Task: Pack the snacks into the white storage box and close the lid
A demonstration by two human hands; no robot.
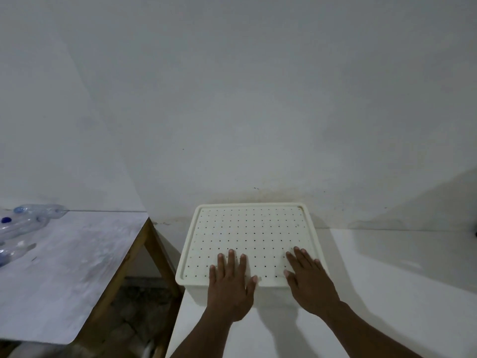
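Observation:
The white storage box (196, 293) stands on a white table against the wall, with its dotted lid (247, 228) lying flat on top. My left hand (229, 282) rests palm down on the lid's near edge, fingers spread. My right hand (308, 276) lies flat on the lid's near right part, fingers together. Neither hand holds anything. No snacks are visible; the inside of the box is hidden by the lid.
The white table (387, 293) extends to the right of the box. To the left stands a second table with a pale top (64, 267) and wooden legs, carrying several clear plastic bottles (23, 223) at its far left. A gap of floor separates the two tables.

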